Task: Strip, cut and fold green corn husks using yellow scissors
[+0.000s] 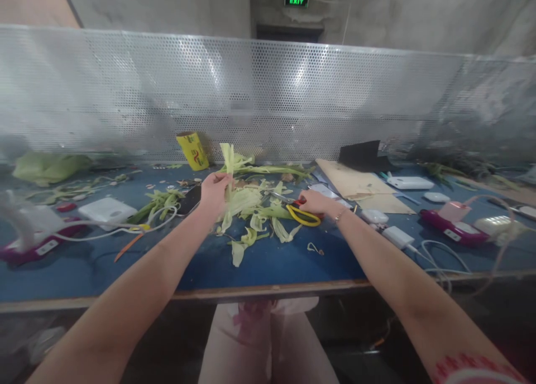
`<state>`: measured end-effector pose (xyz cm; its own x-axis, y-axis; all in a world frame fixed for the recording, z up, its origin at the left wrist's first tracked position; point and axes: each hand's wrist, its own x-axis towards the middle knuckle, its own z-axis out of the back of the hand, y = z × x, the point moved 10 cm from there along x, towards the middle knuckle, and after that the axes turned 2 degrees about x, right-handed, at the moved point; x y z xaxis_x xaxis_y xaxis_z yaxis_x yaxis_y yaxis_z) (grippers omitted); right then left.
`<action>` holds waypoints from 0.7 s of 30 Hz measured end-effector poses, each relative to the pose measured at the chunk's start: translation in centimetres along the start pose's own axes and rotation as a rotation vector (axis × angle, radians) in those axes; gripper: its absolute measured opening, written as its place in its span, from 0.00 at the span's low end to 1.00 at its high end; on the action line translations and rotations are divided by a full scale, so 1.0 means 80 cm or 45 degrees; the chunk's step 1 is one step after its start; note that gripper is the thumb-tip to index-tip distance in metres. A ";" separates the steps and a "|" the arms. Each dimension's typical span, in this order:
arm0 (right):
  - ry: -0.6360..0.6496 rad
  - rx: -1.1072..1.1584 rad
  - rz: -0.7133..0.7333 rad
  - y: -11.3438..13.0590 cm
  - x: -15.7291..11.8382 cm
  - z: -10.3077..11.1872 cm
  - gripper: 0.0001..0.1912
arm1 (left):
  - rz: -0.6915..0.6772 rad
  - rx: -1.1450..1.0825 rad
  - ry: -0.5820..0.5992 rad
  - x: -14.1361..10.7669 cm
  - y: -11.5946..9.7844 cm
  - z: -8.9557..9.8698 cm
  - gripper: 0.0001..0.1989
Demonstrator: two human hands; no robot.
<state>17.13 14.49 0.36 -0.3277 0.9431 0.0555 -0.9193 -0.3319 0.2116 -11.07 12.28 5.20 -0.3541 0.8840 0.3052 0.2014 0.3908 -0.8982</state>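
Note:
My left hand (215,190) is closed around a pale green strip of leaf (228,159) that looks like corn husk, upright above the pile. My right hand (315,201) is closed on scissors (305,216) with yellow and red-orange handles. Their metal blades (280,195) point left toward the heap. Between and below both hands lie loose pale husk leaves (247,201), some curled, with one piece (238,253) nearest the front edge. Behind them, longer green stalks (272,170) lie across the table. The exact finger placement on the scissors is partly hidden.
A blue-topped table (268,272) runs to a perforated metal screen (268,94). On the left are a yellow box (193,150), a white adapter (106,211) and cables. At right lie cardboard (355,186), a purple power strip (452,228) and chargers (397,237).

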 end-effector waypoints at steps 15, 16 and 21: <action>-0.295 -0.163 0.805 0.181 0.015 -0.016 0.18 | 0.050 0.180 0.064 -0.004 0.026 -0.006 0.10; -0.242 -0.204 0.761 0.183 0.023 -0.018 0.15 | 0.051 0.183 0.072 -0.005 0.026 -0.008 0.10; -0.091 -0.371 0.573 0.173 0.043 -0.018 0.13 | 0.060 0.220 0.069 -0.008 0.024 -0.010 0.11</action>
<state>3.00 13.11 2.07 -0.6968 0.7021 0.1465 -0.7171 -0.6852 -0.1272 -9.73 12.66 3.53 -0.2970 0.9147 0.2740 0.0554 0.3030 -0.9514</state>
